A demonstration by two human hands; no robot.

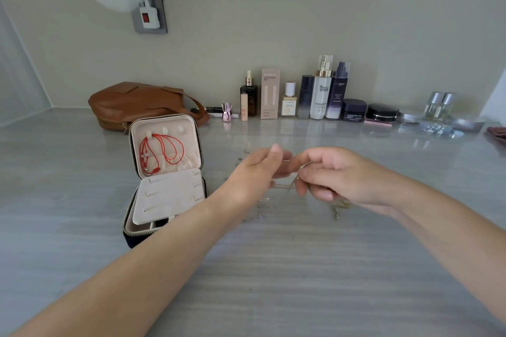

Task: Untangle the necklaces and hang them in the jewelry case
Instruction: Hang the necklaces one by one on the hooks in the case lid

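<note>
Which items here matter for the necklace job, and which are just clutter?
Job: jewelry case, open; red cord necklace hung in its lid; thin chains; left hand and right hand working them.
Clutter: brown bag; cosmetics bottles; wall plug.

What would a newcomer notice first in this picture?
Mid-table, the left grip and right grip pinch thin metal chains over the grey striped tabletop. To their left stands an open cream-lined zip jewelry case with a red cord necklace hung in its lid. A row of cosmetic bottles lines the back wall.
</note>
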